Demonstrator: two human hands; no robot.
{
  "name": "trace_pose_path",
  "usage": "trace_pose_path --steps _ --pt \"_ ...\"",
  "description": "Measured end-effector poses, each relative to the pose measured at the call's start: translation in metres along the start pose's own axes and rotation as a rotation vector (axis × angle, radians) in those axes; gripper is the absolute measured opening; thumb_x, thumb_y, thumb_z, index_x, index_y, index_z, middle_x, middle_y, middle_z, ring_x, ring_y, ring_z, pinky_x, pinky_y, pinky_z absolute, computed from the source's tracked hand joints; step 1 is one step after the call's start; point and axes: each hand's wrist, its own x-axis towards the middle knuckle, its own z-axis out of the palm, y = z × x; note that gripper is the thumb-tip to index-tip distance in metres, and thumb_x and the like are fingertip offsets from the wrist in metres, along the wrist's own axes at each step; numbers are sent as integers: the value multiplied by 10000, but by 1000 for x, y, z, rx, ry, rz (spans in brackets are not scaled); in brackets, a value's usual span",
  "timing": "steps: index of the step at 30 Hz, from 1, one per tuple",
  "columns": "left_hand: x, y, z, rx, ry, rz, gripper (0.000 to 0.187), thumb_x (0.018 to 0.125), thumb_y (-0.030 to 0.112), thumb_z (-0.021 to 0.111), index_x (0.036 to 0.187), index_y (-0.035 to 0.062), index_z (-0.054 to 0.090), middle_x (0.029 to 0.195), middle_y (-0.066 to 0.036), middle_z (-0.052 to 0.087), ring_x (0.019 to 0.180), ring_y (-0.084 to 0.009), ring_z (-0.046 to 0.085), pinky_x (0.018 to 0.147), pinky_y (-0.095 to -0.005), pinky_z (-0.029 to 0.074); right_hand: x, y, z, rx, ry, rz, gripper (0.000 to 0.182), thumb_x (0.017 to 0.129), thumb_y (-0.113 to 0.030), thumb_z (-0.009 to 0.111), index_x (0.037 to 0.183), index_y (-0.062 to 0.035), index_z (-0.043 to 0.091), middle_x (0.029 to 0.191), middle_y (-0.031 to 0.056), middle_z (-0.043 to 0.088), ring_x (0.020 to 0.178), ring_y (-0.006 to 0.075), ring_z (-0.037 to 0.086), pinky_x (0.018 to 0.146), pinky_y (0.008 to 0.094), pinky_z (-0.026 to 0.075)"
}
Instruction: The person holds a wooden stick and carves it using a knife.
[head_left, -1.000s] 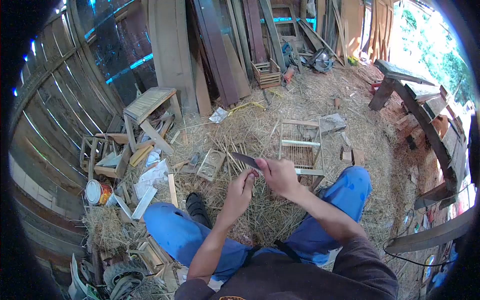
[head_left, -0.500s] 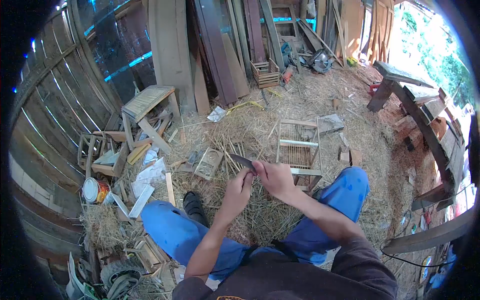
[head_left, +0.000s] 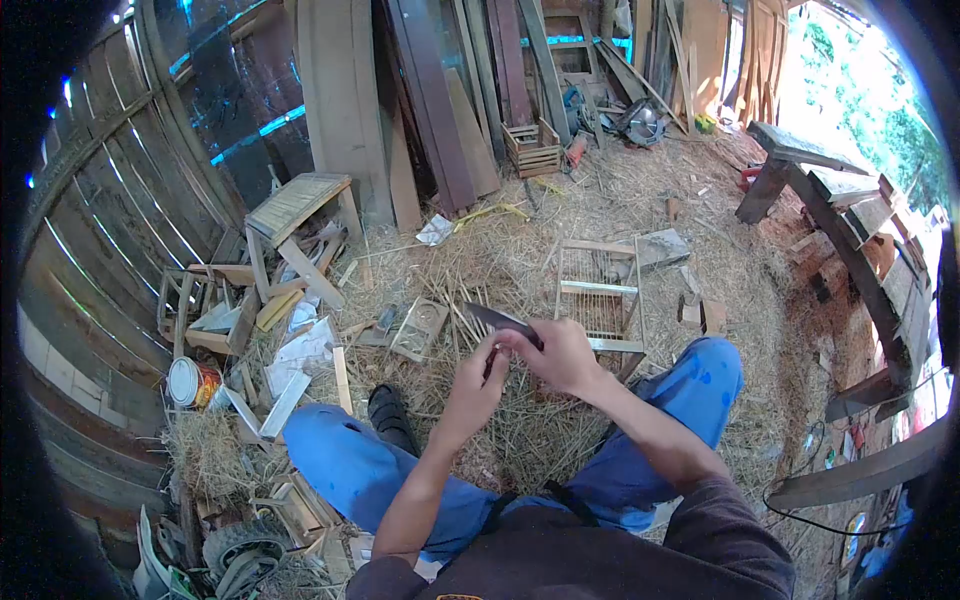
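Observation:
A knife (head_left: 497, 318) with a dark blade points up and to the left from my right hand (head_left: 560, 358), whose fingers are wrapped round its handle. Close against it, my left hand (head_left: 470, 395) is closed, thumb up, just below the blade. Whatever lies between the left fingers is too small and hidden to name. Both hands are between my knees, above straw and thin sticks (head_left: 470, 275) scattered over the ground. Right of the hands stands a wooden frame (head_left: 598, 287) with thin rods across it.
A small wooden box (head_left: 418, 330) lies beyond my left hand. At left are a slatted stool (head_left: 297, 203) and a paint can (head_left: 190, 382). Tall boards (head_left: 345, 120) lean against the back wall. A heavy wooden bench (head_left: 810, 150) stands at right.
The knife and my right hand have shifted slightly, showing more of the blade and opening a small gap from the left hand. My left hand stays almost in place.

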Motion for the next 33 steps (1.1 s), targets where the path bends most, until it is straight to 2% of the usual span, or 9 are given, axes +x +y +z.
trace_pose_path --steps 1,5,10,14,17,20,25,29,33 --pt "0 3 -2 -16 -31 -45 307 1015 181 512 1252 -3 575 760 -54 585 661 -96 507 615 -301 434 2 0 -3 -25 9 17 515 909 -510 626 763 -19 673 602 207 601 584 413 625 547 470 491" --pt "-2 15 -8 -83 -82 -123 311 1022 233 522 1237 31 622 790 3 567 699 -84 483 641 -264 417 14 6 -18 126 132 76 513 934 -500 602 793 -14 688 598 221 592 576 418 621 533 464 478" --pt "-1 14 -7 -28 -28 -35 304 1026 231 515 1173 2 652 875 -26 648 736 -85 513 681 -257 436 12 1 -20 130 123 172 528 944 -505 589 810 -4 690 588 231 583 575 423 620 526 468 470" --pt "-1 10 -8 31 -1 -20 299 1021 220 526 1156 -15 653 957 -47 692 764 -86 532 711 -255 449 6 1 -6 62 157 79 523 946 -495 586 803 -1 685 583 233 579 577 421 623 528 473 476" --pt "1 6 -2 -31 51 20 264 1017 173 531 1149 -24 647 725 -30 585 634 -75 475 568 -273 396 6 -4 -8 -1 134 76 510 947 -480 588 785 -5 677 592 232 586 588 420 628 540 479 483" --pt "1 14 -1 -46 66 14 261 1018 177 530 1137 -23 648 715 -32 583 619 -72 461 554 -278 383 7 -7 -10 -14 106 106 495 945 -472 592 779 -12 672 600 222 594 597 419 631 552 480 490" --pt "1 17 -5 -39 20 -84 256 1026 212 520 1101 14 664 704 42 503 617 -40 411 550 -243 342 6 -9 -8 -18 102 73 493 946 -478 587 782 -21 671 585 206 591 585 415 628 550 479 488" --pt "3 14 -6 -70 6 -82 251 1028 215 515 1090 28 670 647 63 446 578 -32 376 520 -238 309 12 -2 -16 17 143 118 446 953 -457 583 844 -40 696 587 210 591 577 412 625 544 483 481" --pt "2 16 -6 -82 21 -107 257 1026 225 522 1087 26 672 639 65 440 571 -31 372 520 -236 310 4 4 1 -40 111 60 404 962 -439 576 895 -63 707 595 213 596 574 405 627 543 478 488"
